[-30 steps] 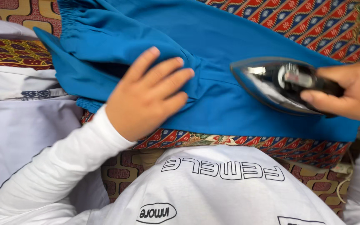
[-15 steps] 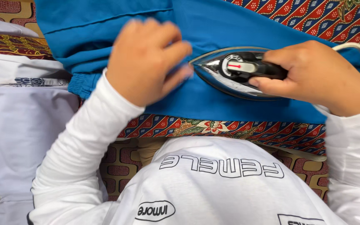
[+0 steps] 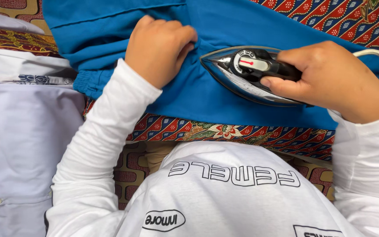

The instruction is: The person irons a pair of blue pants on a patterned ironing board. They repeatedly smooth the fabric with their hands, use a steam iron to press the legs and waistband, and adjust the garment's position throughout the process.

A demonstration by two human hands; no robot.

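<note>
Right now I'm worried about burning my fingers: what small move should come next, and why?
Probably slide the left hand further left along the blue garment first. The iron, gripped by the right hand, points its tip at those fingers, which bunch the cloth close ahead of it.

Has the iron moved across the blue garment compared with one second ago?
Yes. The iron, gripped by the right hand, has slid leftward over the blue garment, toward the left hand and away from the garment's right edge.
</note>
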